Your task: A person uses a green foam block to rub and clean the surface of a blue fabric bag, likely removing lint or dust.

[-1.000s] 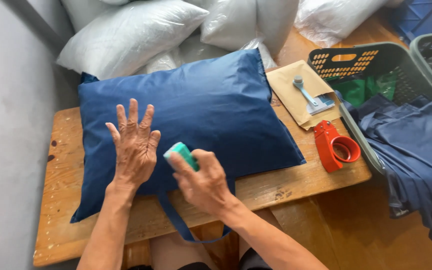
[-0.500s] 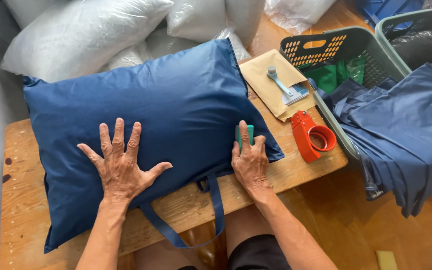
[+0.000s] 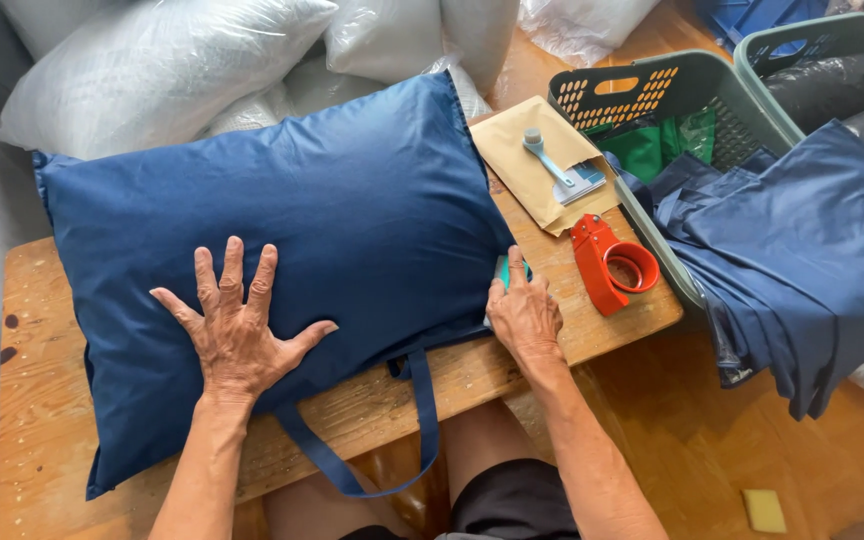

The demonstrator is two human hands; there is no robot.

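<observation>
A dark blue pillow in a fabric cover (image 3: 282, 240) lies across a wooden table (image 3: 42, 420). My left hand (image 3: 237, 325) presses flat on its near part, fingers spread. My right hand (image 3: 524, 312) rests at the pillow's right edge, fingers curled over a small teal object (image 3: 502, 270) that is mostly hidden beneath them. A blue strap loop (image 3: 372, 460) hangs from the pillow over the table's front edge.
A red tape dispenser (image 3: 612, 262) lies right of my right hand. A tan envelope (image 3: 537, 165) with a small grey tool sits behind it. Green baskets (image 3: 672, 95) with dark blue fabric (image 3: 802, 250) stand at the right. Bagged white pillows (image 3: 152, 70) pile up behind.
My right hand has carried the teal object from the pillow's middle to its right edge. My left hand has stayed pressed flat on the pillow.
</observation>
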